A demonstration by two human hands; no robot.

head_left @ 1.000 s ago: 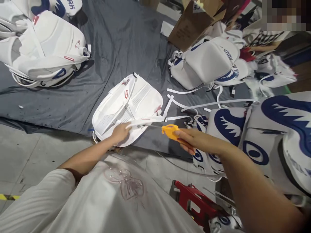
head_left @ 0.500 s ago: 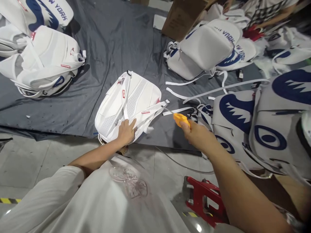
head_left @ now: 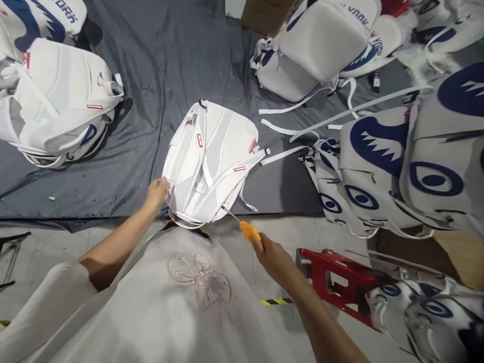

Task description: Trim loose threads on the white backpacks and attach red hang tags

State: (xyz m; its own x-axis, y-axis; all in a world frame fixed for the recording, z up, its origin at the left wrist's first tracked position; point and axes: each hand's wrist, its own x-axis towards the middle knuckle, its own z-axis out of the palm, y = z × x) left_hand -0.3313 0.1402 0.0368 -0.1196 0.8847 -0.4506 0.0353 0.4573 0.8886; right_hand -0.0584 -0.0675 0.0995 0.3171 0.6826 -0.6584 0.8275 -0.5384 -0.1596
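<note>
A white backpack (head_left: 230,126) lies back-side up at the table's front edge, showing its padded back panel and shoulder straps with small red labels. My left hand (head_left: 156,195) is closed on the bag's left edge, low down, with some fingers out of sight. In my right hand (head_left: 274,257) is a tool with an orange-yellow handle (head_left: 250,232) and a thin metal shaft. Its tip reaches the bag's lower right side, near a strap end; whether it touches cannot be made out. A loose white strap hangs from the bag's right side.
More white backpacks (head_left: 68,85) lie at the left. Others, with blue eye and teeth prints (head_left: 378,146), are piled along the right, their straps (head_left: 280,108) trailing over the dark table cover (head_left: 132,166). A cardboard box (head_left: 266,15) stands behind; a red stool (head_left: 328,277) is on the floor.
My left hand has shifted from the bag's straps to its left edge. My right hand has brought the tool down and left, from the upper strap buckle to the lower right side.
</note>
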